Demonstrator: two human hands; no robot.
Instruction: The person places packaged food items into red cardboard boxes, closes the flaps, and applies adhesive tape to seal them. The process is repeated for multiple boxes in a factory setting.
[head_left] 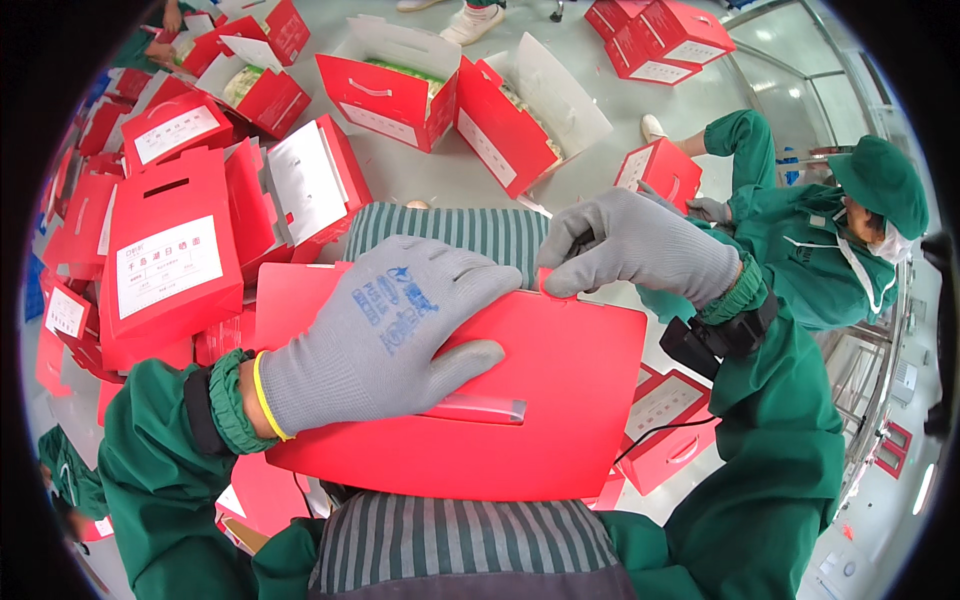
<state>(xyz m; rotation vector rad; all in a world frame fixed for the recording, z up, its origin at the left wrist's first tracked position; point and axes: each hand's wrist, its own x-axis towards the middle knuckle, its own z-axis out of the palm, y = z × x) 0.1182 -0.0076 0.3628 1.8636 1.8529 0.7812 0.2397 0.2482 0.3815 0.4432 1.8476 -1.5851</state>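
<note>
A red cardboard box [570, 400] lies across my lap, over the striped apron, with a handle slot [490, 408] in its upper panel. My left hand [375, 335], in a grey glove, rests on this panel with its fingers stretched toward the far edge and its thumb apart. At the far right edge, my gloved right hand [645, 245] pinches a small red cardboard tab [556, 284] between thumb and fingers. The curled fingers partly cover the tab. The inside of the box is out of sight.
Closed red boxes [170, 240] are heaped at my left. Ahead stand open red boxes [400, 95] with greenish contents. At my right a person in green [800, 230] handles another red box [670, 175]. More red boxes [665, 50] are stacked at the back right.
</note>
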